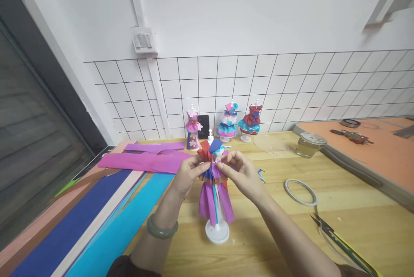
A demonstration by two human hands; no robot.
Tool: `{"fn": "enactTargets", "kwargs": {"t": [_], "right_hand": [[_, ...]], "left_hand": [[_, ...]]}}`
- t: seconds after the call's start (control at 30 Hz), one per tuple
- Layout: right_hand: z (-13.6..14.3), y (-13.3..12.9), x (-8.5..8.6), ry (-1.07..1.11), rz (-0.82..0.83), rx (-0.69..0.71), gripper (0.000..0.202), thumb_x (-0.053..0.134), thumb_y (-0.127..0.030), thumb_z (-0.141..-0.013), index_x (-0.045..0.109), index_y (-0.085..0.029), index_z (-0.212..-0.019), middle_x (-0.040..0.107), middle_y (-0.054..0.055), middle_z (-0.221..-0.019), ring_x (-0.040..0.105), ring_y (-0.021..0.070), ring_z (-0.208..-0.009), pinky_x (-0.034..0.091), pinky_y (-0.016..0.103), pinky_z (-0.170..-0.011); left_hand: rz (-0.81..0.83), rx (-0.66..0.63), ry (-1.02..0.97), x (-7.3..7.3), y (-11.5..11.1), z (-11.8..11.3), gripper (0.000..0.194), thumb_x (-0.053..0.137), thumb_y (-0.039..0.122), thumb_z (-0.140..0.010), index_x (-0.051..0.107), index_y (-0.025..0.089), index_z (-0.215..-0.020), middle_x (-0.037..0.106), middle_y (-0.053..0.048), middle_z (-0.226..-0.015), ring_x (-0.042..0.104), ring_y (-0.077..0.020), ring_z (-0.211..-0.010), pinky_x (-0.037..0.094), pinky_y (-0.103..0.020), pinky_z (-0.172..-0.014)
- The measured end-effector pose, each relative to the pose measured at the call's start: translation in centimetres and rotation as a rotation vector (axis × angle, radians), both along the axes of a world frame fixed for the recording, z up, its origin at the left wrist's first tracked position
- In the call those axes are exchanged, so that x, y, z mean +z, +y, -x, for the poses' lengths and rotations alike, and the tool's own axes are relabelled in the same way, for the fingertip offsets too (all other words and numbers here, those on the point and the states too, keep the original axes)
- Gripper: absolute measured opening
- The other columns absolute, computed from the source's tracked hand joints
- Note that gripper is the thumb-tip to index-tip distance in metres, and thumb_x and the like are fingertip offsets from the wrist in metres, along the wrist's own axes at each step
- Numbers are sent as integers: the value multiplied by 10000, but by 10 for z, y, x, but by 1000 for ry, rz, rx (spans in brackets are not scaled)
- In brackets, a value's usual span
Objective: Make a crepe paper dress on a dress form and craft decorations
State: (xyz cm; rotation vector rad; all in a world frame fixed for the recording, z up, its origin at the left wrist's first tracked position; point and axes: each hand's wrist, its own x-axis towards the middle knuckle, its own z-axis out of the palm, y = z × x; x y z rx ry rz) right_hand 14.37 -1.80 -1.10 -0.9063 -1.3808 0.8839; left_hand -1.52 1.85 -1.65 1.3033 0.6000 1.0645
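Observation:
In front of me a miniature dress form stands upright on a round white base (217, 231). It wears a crepe-paper dress (207, 203) with a purple skirt, a blue and brown layer at the waist, and red, blue and white pieces at the chest. My left hand (191, 173) pinches the dress at the left of the waist, thumb against the paper. From the right, my right hand (242, 173) pinches the bodice near the white and light-blue piece (218, 154). The fingertips partly hide the paper they hold.
Crepe-paper strips (129, 221) cover the left side. Three dressed forms, including a red one (254, 117), stand by the wall near a black phone (203, 127). At right lie a tape roll (300, 192), scissors (343, 242), a glass container (308, 145) and an orange-topped surface (375, 147).

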Motion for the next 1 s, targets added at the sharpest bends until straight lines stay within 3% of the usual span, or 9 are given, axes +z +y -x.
{"fn": "enactTargets", "kwargs": {"t": [0.23, 0.4, 0.63, 1.0], "right_hand": [[-1, 1, -1, -104, -58, -116, 216, 618, -309, -747, 431, -204, -719, 544, 17, -763, 538, 159, -751, 444, 298, -669], [-2, 1, -2, -137, -85, -96, 184, 609, -306, -756, 456, -204, -744, 541, 12, -768, 528, 149, -743, 447, 296, -689], [-2, 3, -3, 47, 33, 7, 267, 658, -341, -712, 433, -213, -778, 540, 4, -747, 553, 145, -695, 470, 274, -588], [-2, 5, -5, 39, 43, 0, 258, 669, -352, -697, 479, -201, -784, 543, 3, -755, 530, 123, -658, 446, 234, -523]], "left_hand": [[-122, 73, 106, 5, -4, -4, 238, 630, 297, -719, 675, 140, -893, 682, -55, -915, 607, -196, -868, 466, -300, -779], [-167, 54, 114, 5, -5, -3, 300, 607, 298, -740, 652, 135, -988, 676, -74, -950, 587, -230, -953, 456, -337, -830], [-129, 79, 118, 2, -3, -3, 292, 624, 304, -723, 655, 130, -956, 662, -93, -1011, 595, -232, -941, 468, -345, -823], [-125, 58, 122, 0, -3, -4, 286, 622, 306, -726, 661, 124, -943, 670, -94, -981, 602, -229, -915, 473, -343, -811]]}}
